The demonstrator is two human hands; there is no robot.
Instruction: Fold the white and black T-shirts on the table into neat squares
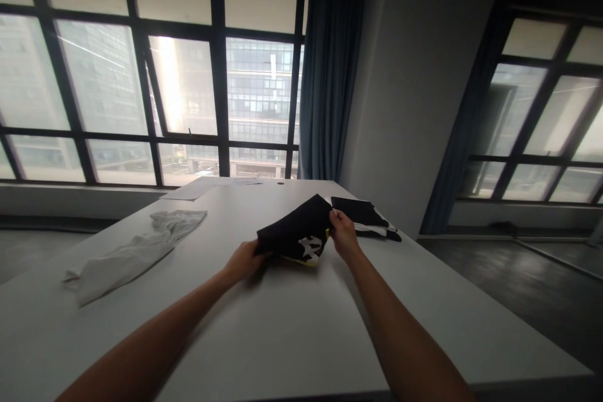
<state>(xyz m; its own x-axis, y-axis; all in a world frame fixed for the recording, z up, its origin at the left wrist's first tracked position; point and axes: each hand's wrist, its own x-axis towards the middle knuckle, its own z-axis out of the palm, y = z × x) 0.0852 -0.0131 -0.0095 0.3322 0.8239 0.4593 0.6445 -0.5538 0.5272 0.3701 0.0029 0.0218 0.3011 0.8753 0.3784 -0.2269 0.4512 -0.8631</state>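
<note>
A folded black cloth with a white print and a yellow edge is held slightly tilted above the white table. My left hand grips its left end, fingers partly hidden under the fabric. At the upper right side of the same cloth, my right hand pinches the edge. Just beyond my right hand lies a stack of folded black and white cloths.
A crumpled white garment lies on the table's left side. Papers rest near the far left edge. Behind the table stand large windows, a blue curtain and a grey pillar.
</note>
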